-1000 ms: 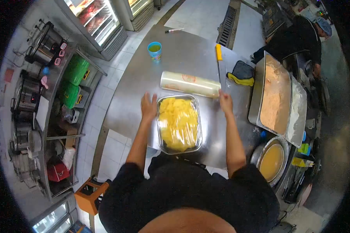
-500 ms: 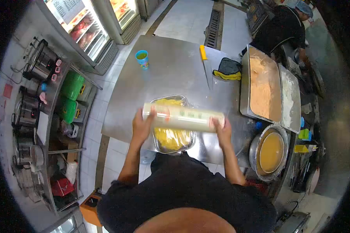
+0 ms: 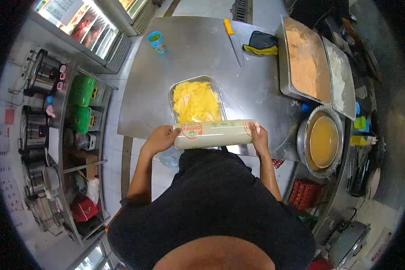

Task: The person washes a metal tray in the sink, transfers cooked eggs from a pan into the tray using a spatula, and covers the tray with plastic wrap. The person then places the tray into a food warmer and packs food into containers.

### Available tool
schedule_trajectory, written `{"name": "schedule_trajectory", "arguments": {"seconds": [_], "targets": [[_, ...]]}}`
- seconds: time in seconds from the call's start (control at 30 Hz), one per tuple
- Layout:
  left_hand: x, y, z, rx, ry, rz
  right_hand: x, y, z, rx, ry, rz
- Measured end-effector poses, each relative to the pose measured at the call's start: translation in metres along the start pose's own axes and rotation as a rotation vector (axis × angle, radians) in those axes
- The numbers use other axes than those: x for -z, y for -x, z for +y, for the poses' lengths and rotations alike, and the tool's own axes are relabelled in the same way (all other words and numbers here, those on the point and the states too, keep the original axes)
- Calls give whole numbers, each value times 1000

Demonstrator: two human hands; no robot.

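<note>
A thick roll of cling film (image 3: 218, 135) with red and green print lies level between my two hands, at the near edge of the table. My left hand (image 3: 161, 139) is closed around its left end, thumb on top. The right end is gripped by my right hand (image 3: 259, 140). Just beyond the roll is a metal tray (image 3: 171, 96) of yellow food (image 3: 195, 100), which looks like mash. Shiny film covers the food, and the roll hides the tray's near edge.
On the steel table (image 3: 135, 94) are a blue cup (image 3: 156, 43), a yellow-handled knife (image 3: 233, 42) and a dark cloth (image 3: 262, 41). To the right stand a deep pan of orange-tinted powder (image 3: 303, 63), a tray of white powder (image 3: 339, 81) and a bowl of tan liquid (image 3: 324, 141).
The roll has come nearer my body, from above the tray to its near side, uncovering most of the yellow food. My view has tilted down, and the co-worker is mostly out of sight.
</note>
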State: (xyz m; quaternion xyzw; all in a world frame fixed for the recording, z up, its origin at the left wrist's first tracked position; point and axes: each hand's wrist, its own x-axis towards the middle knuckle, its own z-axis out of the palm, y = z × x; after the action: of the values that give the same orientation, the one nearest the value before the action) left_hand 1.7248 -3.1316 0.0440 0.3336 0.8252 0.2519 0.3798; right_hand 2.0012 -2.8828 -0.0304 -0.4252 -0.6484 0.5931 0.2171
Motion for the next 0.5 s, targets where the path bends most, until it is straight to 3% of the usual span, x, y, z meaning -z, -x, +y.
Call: {"name": "schedule_trajectory", "arguments": {"seconds": [0.1,0.2,0.4,0.47,0.5], "targets": [[2,-2,16,6,-581,-23,-1,3,1,-64,26,33],[4,-19,60,-115,-557,257,-5,6,-5,-19,54,30],[-81,-166,102,-1328,-423,221,-5,7,8,48,42,52],[-112,-191,102,-1146,-364,-246,-2,7,8,20,185,42],[-113,-195,115,-1004,-414,-418,-5,13,-2,100,69,54]]}}
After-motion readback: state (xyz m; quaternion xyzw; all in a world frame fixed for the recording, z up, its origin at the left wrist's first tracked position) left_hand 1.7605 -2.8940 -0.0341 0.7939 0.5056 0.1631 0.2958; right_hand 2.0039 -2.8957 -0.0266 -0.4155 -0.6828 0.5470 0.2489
